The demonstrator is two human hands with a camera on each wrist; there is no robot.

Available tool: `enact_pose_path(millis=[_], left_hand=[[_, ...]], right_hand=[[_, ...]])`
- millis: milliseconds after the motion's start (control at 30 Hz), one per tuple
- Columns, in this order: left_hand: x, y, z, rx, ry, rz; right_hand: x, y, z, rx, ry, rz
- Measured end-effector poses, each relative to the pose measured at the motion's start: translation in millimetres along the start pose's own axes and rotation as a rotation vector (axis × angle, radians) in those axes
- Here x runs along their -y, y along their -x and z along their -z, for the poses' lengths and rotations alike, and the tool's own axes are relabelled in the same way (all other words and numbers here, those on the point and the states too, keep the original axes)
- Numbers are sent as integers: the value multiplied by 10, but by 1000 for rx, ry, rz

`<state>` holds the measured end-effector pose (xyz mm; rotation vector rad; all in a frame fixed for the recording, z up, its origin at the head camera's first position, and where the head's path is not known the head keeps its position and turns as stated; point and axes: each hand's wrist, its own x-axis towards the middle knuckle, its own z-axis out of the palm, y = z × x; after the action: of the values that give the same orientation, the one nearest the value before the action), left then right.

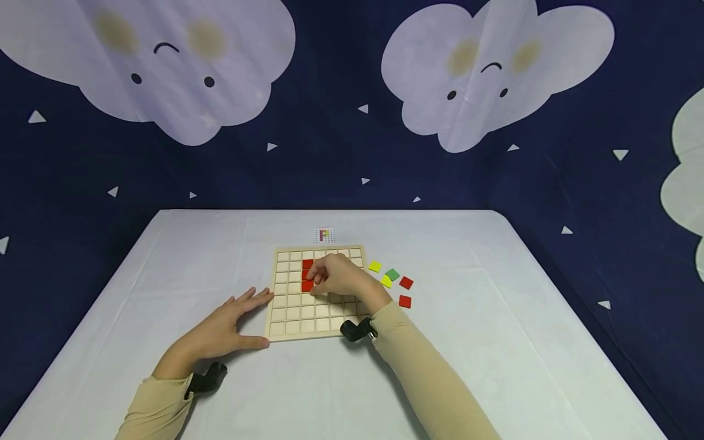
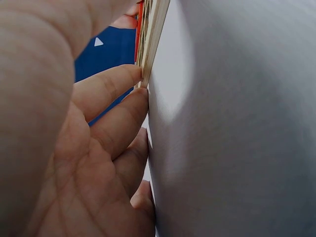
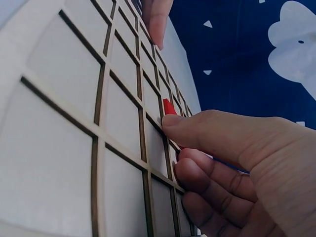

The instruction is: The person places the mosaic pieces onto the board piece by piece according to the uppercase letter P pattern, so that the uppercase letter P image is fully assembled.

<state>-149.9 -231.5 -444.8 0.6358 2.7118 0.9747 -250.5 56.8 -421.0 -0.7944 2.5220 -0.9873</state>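
Observation:
A wooden grid board (image 1: 285, 330) lies on the white table. Three red tiles (image 1: 307, 264) form a column in its cells, left of the middle. My right hand (image 1: 343, 276) is over the board, fingers bent, with thumb and fingers pinching at the nearest red tile (image 3: 169, 106). In the right wrist view the thumb hides part of that tile. My left hand (image 1: 222, 327) lies at the board's left side with spread fingers. Its fingertips (image 2: 132, 72) touch the board's edge, and its thumb is at the near left corner.
Right of the board lie loose tiles: yellow tiles (image 1: 375, 266), a green tile (image 1: 392, 274) and red tiles (image 1: 406, 283). A small card with a coloured grid pattern (image 1: 324, 235) lies beyond the board. A dark blue cloth with clouds (image 1: 330, 171) hangs behind the table.

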Motion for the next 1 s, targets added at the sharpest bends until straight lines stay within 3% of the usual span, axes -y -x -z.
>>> enact_pose_path(millis=[800, 1000], left_hand=[[-2, 4, -8, -3, 4, 0], [-19, 3, -5, -3, 7, 3]], right_hand=[[23, -13, -10, 5, 18, -21], [25, 14, 32, -4, 29, 20]])
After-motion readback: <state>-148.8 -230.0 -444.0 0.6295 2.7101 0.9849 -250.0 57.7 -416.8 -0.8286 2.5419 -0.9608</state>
